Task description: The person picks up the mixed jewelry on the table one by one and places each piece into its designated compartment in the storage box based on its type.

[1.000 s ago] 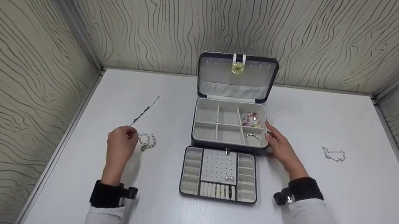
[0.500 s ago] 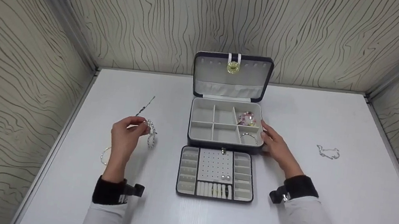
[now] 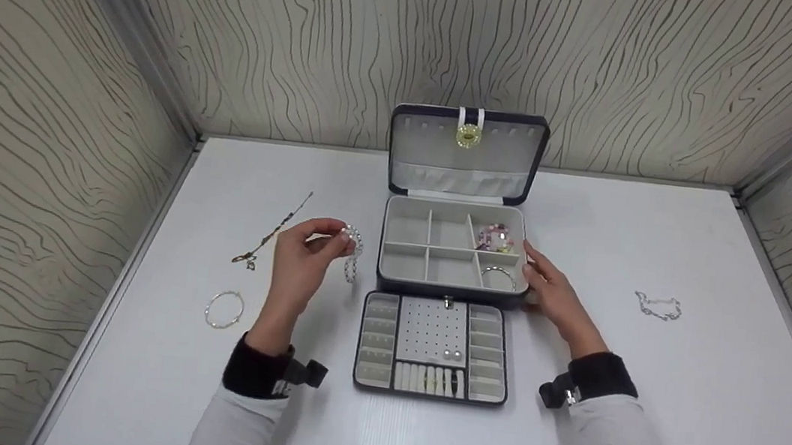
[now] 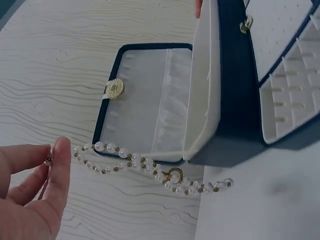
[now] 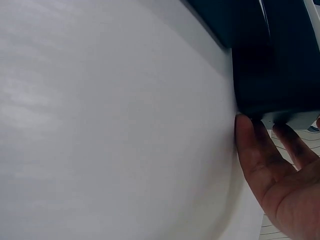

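Note:
My left hand (image 3: 304, 264) pinches a pearl bracelet (image 3: 351, 266) between thumb and fingertips, left of the jewelry box (image 3: 452, 290). In the left wrist view the bracelet (image 4: 150, 167) dangles doubled, white pearls strung with small gold beads and a gold ring. The dark blue box has its lid up. A colourful beaded bracelet (image 3: 496, 239) lies in its back right compartment and a silver bangle (image 3: 499, 271) in the front right one. The fingertips of my right hand (image 3: 557, 295) touch the box's right side; the right wrist view shows those fingers (image 5: 250, 145) fairly straight against its wall.
A lift-out tray (image 3: 373, 386) with two pearl earrings (image 3: 452, 355) and several ring rolls lies before the box. On the left of the white table are a thin chain bracelet (image 3: 275, 230) and a round bangle (image 3: 224, 309). A silver chain (image 3: 658, 306) lies right.
My left hand has picked the pearl bracelet up off the table and carried it right, towards the box. The round bangle has come into full view. My right hand stays at the box's side.

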`<state>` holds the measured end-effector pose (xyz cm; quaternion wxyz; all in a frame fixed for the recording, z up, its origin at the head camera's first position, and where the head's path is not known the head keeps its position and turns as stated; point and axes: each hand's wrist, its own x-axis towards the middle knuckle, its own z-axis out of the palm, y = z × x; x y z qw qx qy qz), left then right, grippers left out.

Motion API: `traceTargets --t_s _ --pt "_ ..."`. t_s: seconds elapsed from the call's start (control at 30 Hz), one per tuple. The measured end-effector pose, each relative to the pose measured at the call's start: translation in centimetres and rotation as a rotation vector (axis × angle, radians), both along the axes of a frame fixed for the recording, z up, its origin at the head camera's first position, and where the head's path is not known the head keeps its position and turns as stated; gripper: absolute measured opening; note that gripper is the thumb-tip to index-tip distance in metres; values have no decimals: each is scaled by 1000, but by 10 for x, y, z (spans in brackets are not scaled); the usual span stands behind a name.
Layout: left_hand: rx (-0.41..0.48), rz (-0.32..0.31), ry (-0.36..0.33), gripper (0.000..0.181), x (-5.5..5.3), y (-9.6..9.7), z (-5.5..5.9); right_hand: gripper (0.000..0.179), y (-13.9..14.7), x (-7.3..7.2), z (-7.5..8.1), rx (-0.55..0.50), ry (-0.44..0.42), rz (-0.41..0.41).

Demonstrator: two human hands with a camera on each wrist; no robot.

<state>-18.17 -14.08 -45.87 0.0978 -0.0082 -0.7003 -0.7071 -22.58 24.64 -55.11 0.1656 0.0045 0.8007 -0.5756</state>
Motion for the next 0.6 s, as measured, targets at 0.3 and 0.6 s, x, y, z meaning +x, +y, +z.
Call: traceTargets --t_s 0.3,0.6 --pt "53 -135 34 15 -12 46 23 55 4 -3 -4 -25 -20 -5" --pt "87 -239 57 15 -28 82 36 55 3 -1 -3 -40 -9 6"
